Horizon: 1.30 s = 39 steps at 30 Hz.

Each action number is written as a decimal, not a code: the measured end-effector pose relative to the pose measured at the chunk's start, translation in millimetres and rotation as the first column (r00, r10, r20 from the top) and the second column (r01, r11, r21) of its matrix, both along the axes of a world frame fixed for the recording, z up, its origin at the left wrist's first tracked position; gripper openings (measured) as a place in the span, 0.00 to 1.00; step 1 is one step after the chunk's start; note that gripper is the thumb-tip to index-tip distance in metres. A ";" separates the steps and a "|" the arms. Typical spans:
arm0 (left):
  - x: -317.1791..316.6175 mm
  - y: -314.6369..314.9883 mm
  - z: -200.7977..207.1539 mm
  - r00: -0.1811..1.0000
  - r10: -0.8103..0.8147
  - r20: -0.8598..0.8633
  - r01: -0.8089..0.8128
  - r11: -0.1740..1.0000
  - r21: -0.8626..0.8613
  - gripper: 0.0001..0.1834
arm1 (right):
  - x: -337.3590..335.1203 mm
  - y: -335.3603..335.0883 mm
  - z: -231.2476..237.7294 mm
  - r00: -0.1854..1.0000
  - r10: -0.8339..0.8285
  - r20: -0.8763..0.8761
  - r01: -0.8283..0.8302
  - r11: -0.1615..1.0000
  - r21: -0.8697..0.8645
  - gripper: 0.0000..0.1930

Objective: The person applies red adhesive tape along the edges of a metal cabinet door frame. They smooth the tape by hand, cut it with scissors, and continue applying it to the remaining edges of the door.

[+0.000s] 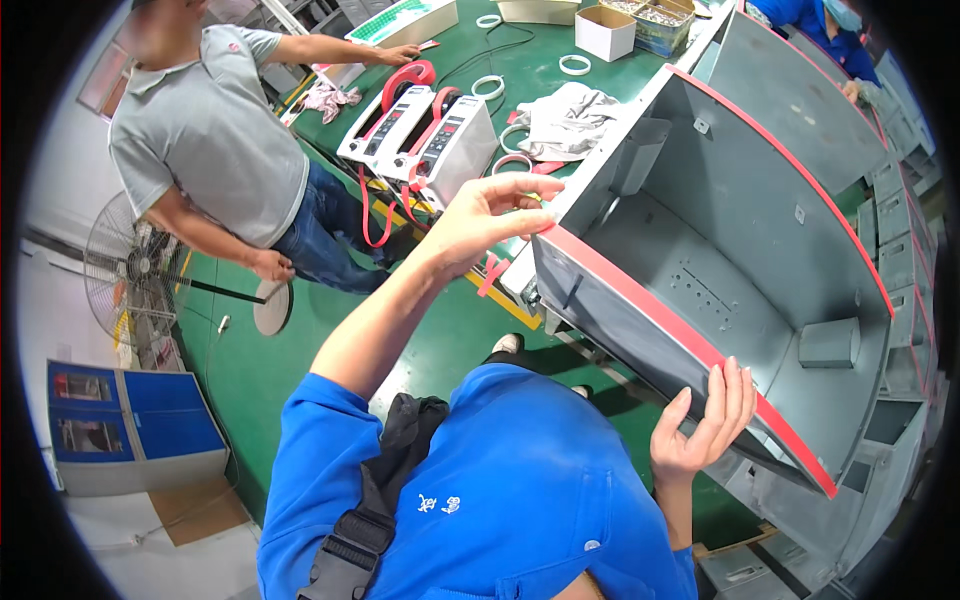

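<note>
Head view: both hands on red-edged grey sheet-metal enclosure

Writing first. Blue work shirt (540,450): small white embroidered characters on chest. Co-worker's grey polo shirt (215,130): small red logo, too small to read. Two white tape dispensers (465,155) on the green-topped workbench (540,60): dark control panels, lit red displays, small markings not legible; red tape hangs off them.

Sheet-metal enclosure (760,170): right of frame, just beside the workbench, open side toward camera. Matte grey inside, dark panel on near outer side. Small fixings on the far inner wall, cluster of punched holes on the inner panel, box-shaped bracket in the right corner. Red edging strip (640,293) runs along the near rim; red along the far rim too.

Left hand (475,220): at near-left corner, fingers bent, thumb tip at strip's end; can't tell if it pinches the strip. Right hand (697,430): open, thumb spread, fingertips on the strip toward its right end.

Grey cloth (570,122) and tape rolls on workbench.
</note>
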<state>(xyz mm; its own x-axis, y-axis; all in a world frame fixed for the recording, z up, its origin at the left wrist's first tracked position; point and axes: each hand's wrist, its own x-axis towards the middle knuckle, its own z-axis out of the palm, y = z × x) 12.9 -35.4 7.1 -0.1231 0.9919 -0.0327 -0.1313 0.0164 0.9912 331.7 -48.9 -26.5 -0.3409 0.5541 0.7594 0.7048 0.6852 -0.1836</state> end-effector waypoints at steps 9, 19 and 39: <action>-23.2 9.7 3.0 0.993 -0.073 0.095 0.088 0.983 -0.161 0.22 | 7.2 -2.2 1.2 0.998 0.067 0.018 -0.067 0.997 -0.026 0.18; -5.6 6.7 -12.1 0.988 -0.061 0.141 0.073 0.994 -0.083 0.17 | -13.0 -11.4 13.7 0.994 -0.108 0.001 0.108 0.990 -0.092 0.21; -15.0 11.2 -35.0 0.909 0.082 -0.408 0.185 0.799 0.572 0.21 | -183.5 3.2 17.3 0.999 -0.047 0.022 0.048 0.998 -0.046 0.17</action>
<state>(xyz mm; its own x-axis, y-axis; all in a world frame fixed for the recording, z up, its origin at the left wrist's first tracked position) -2.1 -24.2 -27.9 0.0592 0.8020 0.5944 0.2528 -0.5881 0.7683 148.2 -45.7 -9.1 -0.3286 0.6047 0.7255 0.7405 0.6418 -0.1996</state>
